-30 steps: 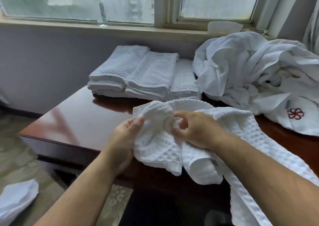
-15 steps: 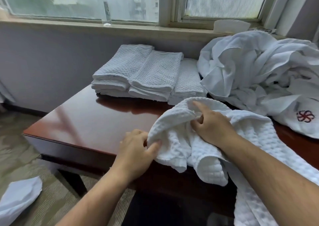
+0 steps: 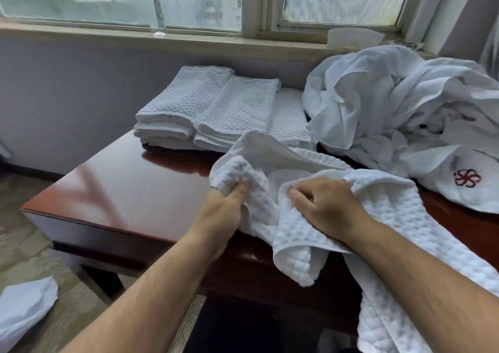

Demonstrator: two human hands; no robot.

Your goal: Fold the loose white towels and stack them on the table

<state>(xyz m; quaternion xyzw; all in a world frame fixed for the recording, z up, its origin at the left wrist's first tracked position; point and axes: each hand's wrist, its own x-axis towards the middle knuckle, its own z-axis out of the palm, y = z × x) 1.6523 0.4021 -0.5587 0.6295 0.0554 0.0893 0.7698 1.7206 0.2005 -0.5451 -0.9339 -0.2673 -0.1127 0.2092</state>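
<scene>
Dark polished wood is your work surface, and the table (image 3: pixel 129 190) stands under a window sill.

Nearest you, down on the carpet off the table's near left corner, lies a white cloth (image 3: pixel 24 306). It may be one that slid off.

At the table's near edge, your left hand (image 3: pixel 224 212) has its fingers (image 3: pixel 240 188) curled into a bunched corner of the towel (image 3: pixel 294 244). Your right hand (image 3: pixel 326 204) grips a second fold just beside it, knuckles up. Part of the towel rests on the table, but a long tail hangs over the near edge past your right forearm. That hanging weight is the main risk, because easing either grip could let the towel slide off the table. You hold bunched cloth rather than clean corners, so the fold may also come out crooked.

At the table's far side, the folded towels (image 3: pixel 216 109) sit in neat stacks, with the loose heap (image 3: pixel 391 104) touching them on the right. Spreading the towel wide could nudge the stacks or pull the heap onto them.

No words can be read anywhere. The only mark is a red flower emblem (image 3: pixel 465 177) on a cloth in the heap. Beyond the table, the bottle (image 3: pixel 156 7) on the sill shows no readable label.
</scene>
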